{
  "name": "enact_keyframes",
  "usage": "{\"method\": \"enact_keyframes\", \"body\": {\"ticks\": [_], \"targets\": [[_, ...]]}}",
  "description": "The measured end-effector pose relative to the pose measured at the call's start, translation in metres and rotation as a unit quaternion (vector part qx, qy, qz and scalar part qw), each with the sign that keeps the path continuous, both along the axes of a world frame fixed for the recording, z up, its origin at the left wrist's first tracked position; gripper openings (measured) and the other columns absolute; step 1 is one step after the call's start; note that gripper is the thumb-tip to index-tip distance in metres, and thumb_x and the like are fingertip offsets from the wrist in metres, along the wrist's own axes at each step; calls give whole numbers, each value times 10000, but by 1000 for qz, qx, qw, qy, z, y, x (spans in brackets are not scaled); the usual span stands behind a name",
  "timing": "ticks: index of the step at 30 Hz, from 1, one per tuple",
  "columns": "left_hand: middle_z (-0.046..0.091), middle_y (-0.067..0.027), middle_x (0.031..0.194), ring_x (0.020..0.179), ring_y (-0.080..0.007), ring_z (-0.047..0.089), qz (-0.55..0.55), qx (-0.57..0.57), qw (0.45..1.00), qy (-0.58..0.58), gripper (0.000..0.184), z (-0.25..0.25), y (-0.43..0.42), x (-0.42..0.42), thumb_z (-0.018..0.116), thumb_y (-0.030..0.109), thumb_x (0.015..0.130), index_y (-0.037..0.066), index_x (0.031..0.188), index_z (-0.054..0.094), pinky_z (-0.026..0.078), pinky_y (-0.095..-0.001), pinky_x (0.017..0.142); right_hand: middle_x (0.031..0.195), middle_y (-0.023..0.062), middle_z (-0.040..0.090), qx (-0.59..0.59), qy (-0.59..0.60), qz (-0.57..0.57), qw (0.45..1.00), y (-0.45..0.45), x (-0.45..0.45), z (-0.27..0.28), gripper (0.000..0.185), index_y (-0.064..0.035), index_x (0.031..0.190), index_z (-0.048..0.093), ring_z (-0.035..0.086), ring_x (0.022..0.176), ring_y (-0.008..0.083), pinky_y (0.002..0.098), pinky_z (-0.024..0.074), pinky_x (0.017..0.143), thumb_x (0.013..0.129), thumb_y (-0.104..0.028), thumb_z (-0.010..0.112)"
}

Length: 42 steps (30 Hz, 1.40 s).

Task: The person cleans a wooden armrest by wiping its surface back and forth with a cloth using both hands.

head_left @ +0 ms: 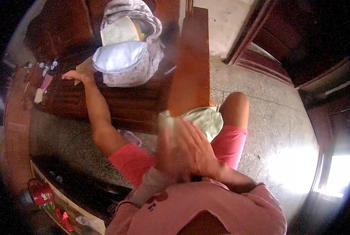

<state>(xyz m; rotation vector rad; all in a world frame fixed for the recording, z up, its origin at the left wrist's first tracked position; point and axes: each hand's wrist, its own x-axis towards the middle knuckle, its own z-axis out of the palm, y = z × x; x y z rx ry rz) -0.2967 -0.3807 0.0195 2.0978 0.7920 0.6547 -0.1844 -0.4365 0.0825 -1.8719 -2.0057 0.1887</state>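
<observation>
My right hand (196, 147) lies over a pale green pouch (209, 122), its fingers straight and close together on the fabric. The pouch has a rounded, seamed edge and sits in front of my torso, near the end of a wooden armrest. My left hand (170, 143) is right beside the other and smeared by motion. Its fingers cannot be made out. A pale strip of fabric shows just above it, and the hands hide the pouch's near part.
An open, pale patterned backpack (147, 66) with papers (120, 32) inside stands on a dark slatted bench (139, 103). The broad wooden armrest (190, 70) runs beside it. Small scraps (45, 84) lie at the bench's left. A red container (40, 192) is at lower left.
</observation>
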Motion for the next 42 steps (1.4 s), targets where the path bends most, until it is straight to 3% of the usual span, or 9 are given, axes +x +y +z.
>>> {"method": "enact_keyframes", "body": {"ticks": [1, 12, 15, 19, 22, 29, 30, 32, 42], "targets": [[354, -179, 1265, 1158, -263, 370, 29, -171, 976, -134, 481, 4, 8, 2, 432, 117, 884, -59, 1286, 233, 298, -325, 993, 1333, 201, 316, 7, 9, -5, 1000, 6, 3, 1, 508, 50, 1202, 412, 306, 1238, 327, 398, 264, 1022, 727, -120, 477], [260, -217, 1370, 1272, -334, 258, -47, 165, 985, 2, 662, 21, 98, 46, 405, -122, 736, 0, 1352, 194, 209, -363, 1048, 1091, 278, 484, 174, -1, -2, 985, 88, 72, -17, 420, 80, 1074, 485, 473, 1003, 420, 457, 379, 887, 720, -144, 508], [274, -215, 1364, 1271, -329, 264, -65, 124, 990, -18, 660, 19, 135, 72, 425, -88, 745, 6, 1355, 191, 211, -369, 1046, 1330, 218, 318, 93, 19, 47, 994, 114, 106, -25, 527, 25, 1252, 376, 234, 1278, 329, 401, 148, 1072, 777, -182, 473], [228, -222, 1382, 1286, -328, 228, -90, 115, 989, -8, 664, -11, 200, 115, 427, -52, 765, 14, 1364, 151, 200, -344, 1049, 1372, 192, 258, -173, 58, -64, 981, 176, 136, 4, 549, 17, 1263, 365, 216, 1290, 309, 386, 128, 1080, 778, -209, 491], [222, -231, 1381, 1288, -331, 217, -84, 144, 986, -5, 660, -20, 237, 152, 415, -34, 780, 21, 1369, 122, 217, -335, 1042, 1356, 197, 287, -132, -113, -50, 983, 199, 159, 9, 542, 18, 1254, 370, 239, 1279, 312, 404, 164, 1066, 778, -209, 494], [198, -235, 1378, 1276, -328, 225, -24, 103, 985, 136, 594, -8, 291, 229, 410, 85, 846, 25, 1362, 122, 214, -357, 1044, 1274, 205, 395, 200, -82, -26, 976, 282, 242, -65, 483, 3, 1207, 423, 358, 1199, 347, 437, 274, 1004, 770, -192, 489], [447, -277, 1178, 1083, -398, 445, 18, 240, 965, 105, 584, -68, 336, 246, 415, 20, 795, 32, 1343, 214, 392, -456, 876, 1207, 223, 454, 250, -117, -33, 961, 292, 248, -66, 417, 1, 1167, 464, 429, 1132, 351, 431, 331, 964, 781, -157, 466], [445, -263, 1190, 1084, -393, 446, 16, 158, 983, 92, 575, -10, 316, 254, 398, 35, 807, 59, 1351, 212, 390, -453, 878, 1245, 186, 432, 181, -107, -54, 976, 311, 257, -62, 413, -3, 1180, 459, 410, 1153, 319, 420, 315, 971, 805, -173, 441], [400, -220, 1261, 1135, -366, 426, 25, 165, 982, 86, 424, -7, 352, 286, 274, 109, 880, 69, 1300, 320, 337, -425, 968, 1114, 162, 493, 169, -161, -137, 963, 345, 278, -56, 332, -16, 1117, 470, 472, 1039, 320, 441, 345, 920, 826, -170, 426]]}}
